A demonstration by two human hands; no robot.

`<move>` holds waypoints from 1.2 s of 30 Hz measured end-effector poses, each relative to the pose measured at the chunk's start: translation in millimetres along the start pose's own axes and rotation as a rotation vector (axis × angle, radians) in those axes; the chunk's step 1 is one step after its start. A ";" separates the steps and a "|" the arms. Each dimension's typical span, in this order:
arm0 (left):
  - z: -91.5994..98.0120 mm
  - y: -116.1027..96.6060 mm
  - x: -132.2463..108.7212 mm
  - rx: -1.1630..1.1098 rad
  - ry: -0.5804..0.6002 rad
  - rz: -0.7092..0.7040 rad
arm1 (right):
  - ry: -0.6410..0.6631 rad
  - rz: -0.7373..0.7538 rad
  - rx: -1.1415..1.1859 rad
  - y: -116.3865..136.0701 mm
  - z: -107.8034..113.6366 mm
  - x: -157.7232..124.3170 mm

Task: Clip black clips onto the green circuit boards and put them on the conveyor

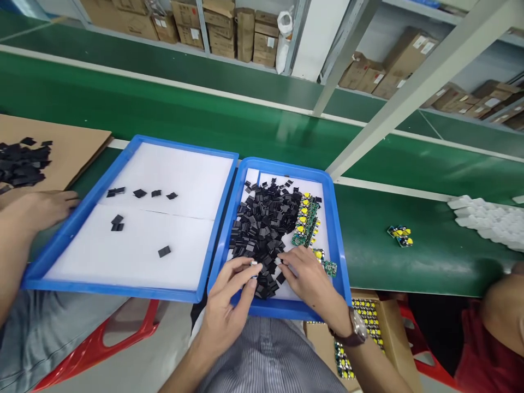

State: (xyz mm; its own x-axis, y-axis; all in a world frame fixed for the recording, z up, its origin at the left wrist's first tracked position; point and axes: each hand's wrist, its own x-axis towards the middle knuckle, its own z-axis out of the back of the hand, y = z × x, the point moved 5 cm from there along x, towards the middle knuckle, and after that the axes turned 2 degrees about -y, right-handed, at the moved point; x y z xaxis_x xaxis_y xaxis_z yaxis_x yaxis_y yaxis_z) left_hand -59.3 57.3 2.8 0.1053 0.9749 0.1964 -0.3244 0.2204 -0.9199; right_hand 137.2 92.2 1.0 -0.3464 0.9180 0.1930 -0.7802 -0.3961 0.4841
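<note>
Over the front of the right blue tray (339,240), my left hand (229,300) pinches a small part with a white top (254,264), mostly hidden by the fingers. A short gap to the right, the thumb and fingers of my right hand (309,281) are closed at a small whitish piece (278,261) whose kind I cannot make out. Beneath and beyond both hands spreads a heap of small black folded pieces (266,218). Circuit boards with yellow components (303,215) stand in a row along the tray's right side. Another green board (329,268) lies beside my right hand.
At left, a second blue tray (172,295) holds several scattered black pieces (164,251). A co-worker's hand (36,210) is near black pieces on cardboard (77,139). Rightward are loose boards (401,234), white pieces (487,218) and another person. A slanted post (409,98) rises behind.
</note>
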 end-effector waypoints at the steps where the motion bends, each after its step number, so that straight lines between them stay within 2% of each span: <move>1: -1.1 -1.5 1.3 0.016 0.016 -0.013 | -0.031 -0.031 0.123 0.4 3.4 -1.7; 5: -12.3 -5.5 6.1 0.089 0.063 -0.031 | -0.087 -0.186 0.567 5.7 10.8 -10.9; 11: -22.4 -14.8 10.6 0.116 0.056 -0.161 | -0.061 -0.360 0.914 11.0 5.9 -23.6; 14: -22.4 -18.6 12.9 0.099 0.073 -0.158 | -0.036 -0.423 1.055 10.9 2.5 -27.3; 17: -24.8 -21.0 15.4 0.056 0.103 -0.075 | -0.015 -0.394 1.064 12.6 3.2 -29.4; 22: -33.5 -25.1 17.4 -0.005 0.116 0.019 | -0.116 -0.305 0.962 10.2 8.2 -32.8; 29: -44.2 -23.3 18.6 -0.038 0.176 0.058 | -0.151 -0.357 0.955 1.0 6.6 -38.9; 33: -56.1 -30.3 14.4 0.106 0.227 -0.052 | -0.283 -0.416 0.840 -15.3 15.6 -54.9; 36: -77.7 -34.9 4.2 0.342 0.323 -0.208 | -0.398 -0.465 0.730 -31.8 25.6 -73.5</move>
State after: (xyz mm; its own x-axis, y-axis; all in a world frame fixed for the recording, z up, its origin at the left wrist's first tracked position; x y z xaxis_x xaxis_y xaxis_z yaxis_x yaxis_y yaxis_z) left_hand 25.5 51.1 9.4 0.4680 0.8612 0.1983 -0.5491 0.4592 -0.6983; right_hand 200.9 37.7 -6.8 0.2241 0.9728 0.0583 -0.2303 -0.0052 0.9731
